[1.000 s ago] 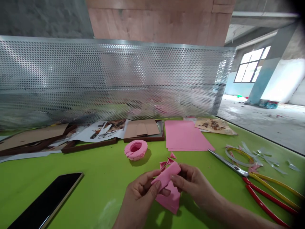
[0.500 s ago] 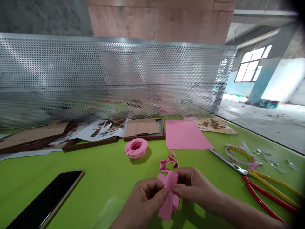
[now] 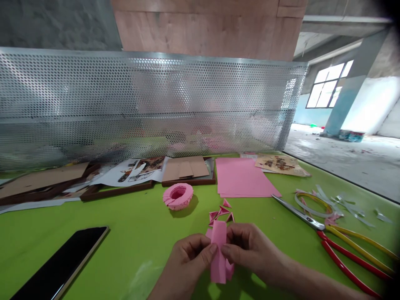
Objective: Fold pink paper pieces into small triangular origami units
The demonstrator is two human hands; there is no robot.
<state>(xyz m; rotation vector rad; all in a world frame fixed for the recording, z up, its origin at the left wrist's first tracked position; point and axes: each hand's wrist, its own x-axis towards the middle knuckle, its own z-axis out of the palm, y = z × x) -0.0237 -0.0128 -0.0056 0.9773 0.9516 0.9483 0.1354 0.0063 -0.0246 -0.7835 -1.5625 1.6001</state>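
Between my hands is a narrow pink paper strip [image 3: 219, 237], held upright with its long side toward me. My left hand [image 3: 193, 255] pinches its left edge with thumb and forefinger. On the right edge, my right hand [image 3: 246, 249] does the same. More pink paper [image 3: 230, 270] shows partly behind and below the strip; the strip covers most of it. Just beyond my fingers lie several small folded pink triangles [image 3: 223, 211]. Farther left sits a ring of folded pink paper [image 3: 178, 196].
Pink paper sheets [image 3: 242, 177] lie at the back. Scissors [image 3: 315, 223] with red and yellow handles and a tape roll [image 3: 314, 204] are at the right. A phone [image 3: 62, 262] lies left. Frames with cardboard [image 3: 187, 166] line the perforated metal screen [image 3: 156, 104].
The tilted pink strip has turned upright between my fingers and now faces me more squarely. Both hands keep their pinch, having shifted only slightly.
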